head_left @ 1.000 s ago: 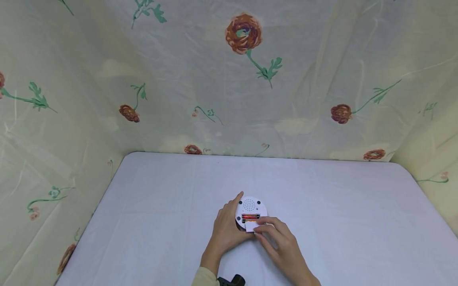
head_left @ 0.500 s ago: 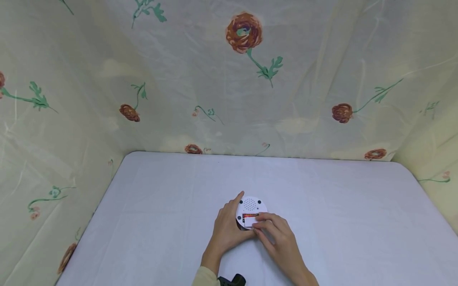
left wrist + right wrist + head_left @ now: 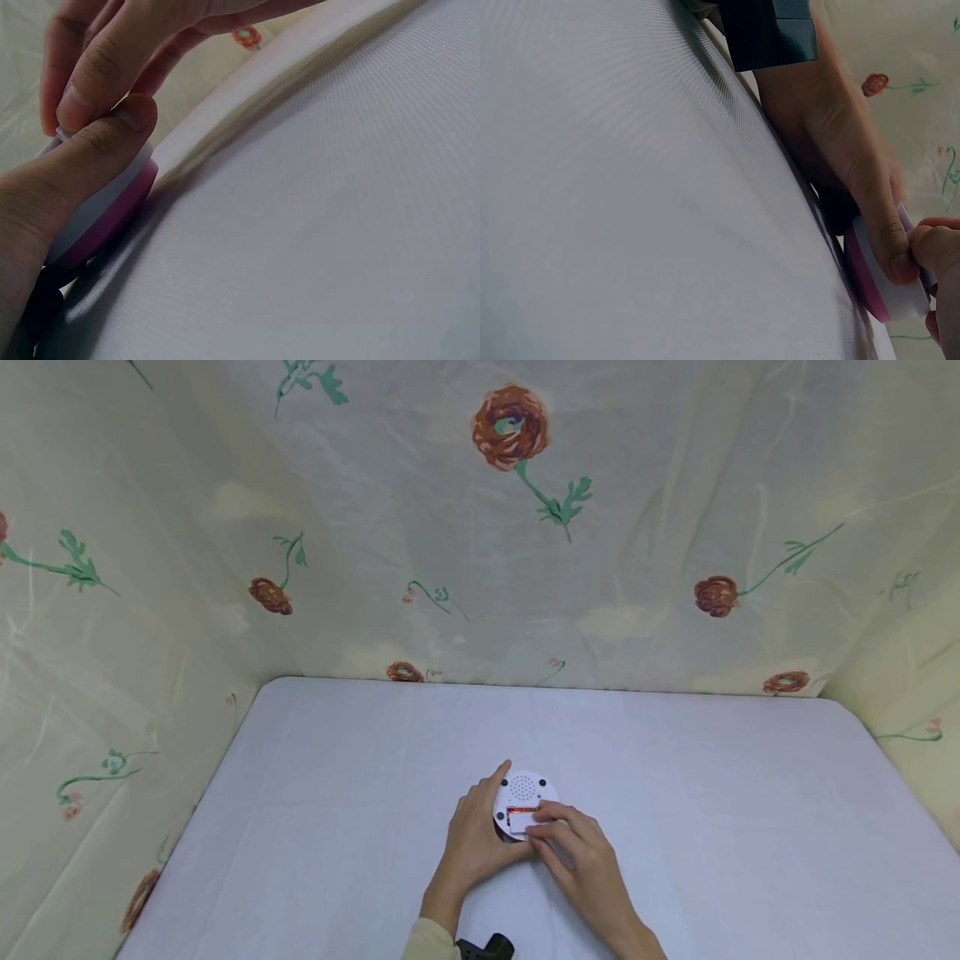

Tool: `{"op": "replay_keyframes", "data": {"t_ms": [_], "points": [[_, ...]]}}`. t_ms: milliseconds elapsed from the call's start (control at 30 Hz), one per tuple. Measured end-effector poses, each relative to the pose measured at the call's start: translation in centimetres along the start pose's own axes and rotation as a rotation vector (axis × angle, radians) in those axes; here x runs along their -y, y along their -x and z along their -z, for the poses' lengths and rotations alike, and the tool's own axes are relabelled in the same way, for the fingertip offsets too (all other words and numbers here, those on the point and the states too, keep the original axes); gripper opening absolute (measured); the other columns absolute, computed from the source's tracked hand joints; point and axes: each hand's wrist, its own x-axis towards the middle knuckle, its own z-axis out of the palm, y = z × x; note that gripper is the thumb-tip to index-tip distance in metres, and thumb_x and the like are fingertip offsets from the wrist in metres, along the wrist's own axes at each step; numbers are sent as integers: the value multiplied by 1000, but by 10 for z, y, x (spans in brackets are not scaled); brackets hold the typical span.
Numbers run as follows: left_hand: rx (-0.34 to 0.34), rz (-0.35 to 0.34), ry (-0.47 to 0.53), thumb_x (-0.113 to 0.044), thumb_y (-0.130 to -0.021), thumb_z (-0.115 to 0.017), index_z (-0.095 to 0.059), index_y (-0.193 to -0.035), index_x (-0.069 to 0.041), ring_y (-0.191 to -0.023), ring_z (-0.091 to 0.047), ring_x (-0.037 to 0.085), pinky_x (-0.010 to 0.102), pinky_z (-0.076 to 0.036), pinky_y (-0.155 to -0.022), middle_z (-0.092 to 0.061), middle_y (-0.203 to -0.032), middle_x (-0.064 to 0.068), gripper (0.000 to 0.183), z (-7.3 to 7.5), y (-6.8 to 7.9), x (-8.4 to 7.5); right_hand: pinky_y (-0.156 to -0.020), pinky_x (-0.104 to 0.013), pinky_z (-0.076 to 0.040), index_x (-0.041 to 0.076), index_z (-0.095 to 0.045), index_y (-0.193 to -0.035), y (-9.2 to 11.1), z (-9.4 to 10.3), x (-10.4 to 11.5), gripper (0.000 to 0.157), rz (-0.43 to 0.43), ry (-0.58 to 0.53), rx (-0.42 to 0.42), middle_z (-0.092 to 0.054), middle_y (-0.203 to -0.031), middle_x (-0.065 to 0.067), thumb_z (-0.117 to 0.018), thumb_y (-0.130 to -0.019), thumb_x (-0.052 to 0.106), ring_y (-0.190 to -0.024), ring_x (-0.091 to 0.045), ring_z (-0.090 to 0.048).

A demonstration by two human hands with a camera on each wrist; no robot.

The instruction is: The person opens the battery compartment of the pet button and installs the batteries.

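Note:
A round white device (image 3: 522, 788) lies underside up on the table, showing speaker holes and black feet. My left hand (image 3: 474, 833) grips its left side, the thumb along the near edge. With its fingertips, my right hand (image 3: 583, 853) pinches a white battery cover (image 3: 521, 823) lying over most of the battery compartment. Only a strip of red and orange battery (image 3: 522, 810) shows above the cover. In the left wrist view, the device's side has a magenta band (image 3: 112, 221), and the left thumb presses its rim beside the right fingertips. The right wrist view shows that band (image 3: 864, 281) too.
A white cloth covers the table (image 3: 337, 777). Floral curtains (image 3: 360, 527) hang behind it and at both sides. A black wrist mount (image 3: 487, 947) sits by the left sleeve (image 3: 430, 941).
My right hand has moved the battery cover up and away from me over the compartment, hiding most of the batteries that showed before. The left hand has kept its grip in place.

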Motion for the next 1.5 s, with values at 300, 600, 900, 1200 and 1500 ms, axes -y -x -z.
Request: {"op": "replay_keyframes", "data": {"t_ms": [300, 600, 900, 1200, 1500], "points": [[7, -4, -11, -57, -63, -79, -27, -149, -23, -109, -54, 16, 38, -42, -96, -56, -130, 1, 106, -1, 1, 0, -94, -19, -35, 14, -71, -89, 1, -2, -2, 20, -42, 14, 19, -64, -106, -2, -76, -73, 4, -105, -20, -57], [6, 0, -2, -54, -62, -81, -27, -149, -23, -111, -54, 16, 39, -42, -95, -56, -132, 1, 107, 0, 0, 1, -97, -18, -33, 13, -71, -91, -2, -4, -2, 18, -59, 21, 38, -64, -106, -2, -75, -75, 5, -106, -20, -56], [0, -8, -5, -52, -63, -81, -26, -149, -24, -113, -54, 17, 40, -42, -97, -55, -132, 2, 106, 0, 1, 2, -94, -24, -34, 13, -72, -90, -4, -5, -3, 16, -37, 40, 51, -64, -105, -1, -74, -75, 8, -106, -19, -56], [-5, -13, -18, -49, -64, -81, -28, -149, -23, -113, -54, 16, 40, -42, -97, -56, -131, 3, 103, -1, 1, 1, -87, -28, -35, 15, -72, -90, -6, -6, -1, 17, -51, 62, 62, -63, -103, 1, -74, -75, 7, -102, -17, -55], [-5, -14, -32, -47, -65, -81, -29, -148, -22, -112, -55, 16, 40, -42, -97, -57, -129, 3, 101, 0, 1, 0, -88, -29, -35, 15, -72, -89, -6, -6, -1, 16, -84, 64, 82, -62, -101, 1, -74, -75, 7, -100, -17, -53]]}}
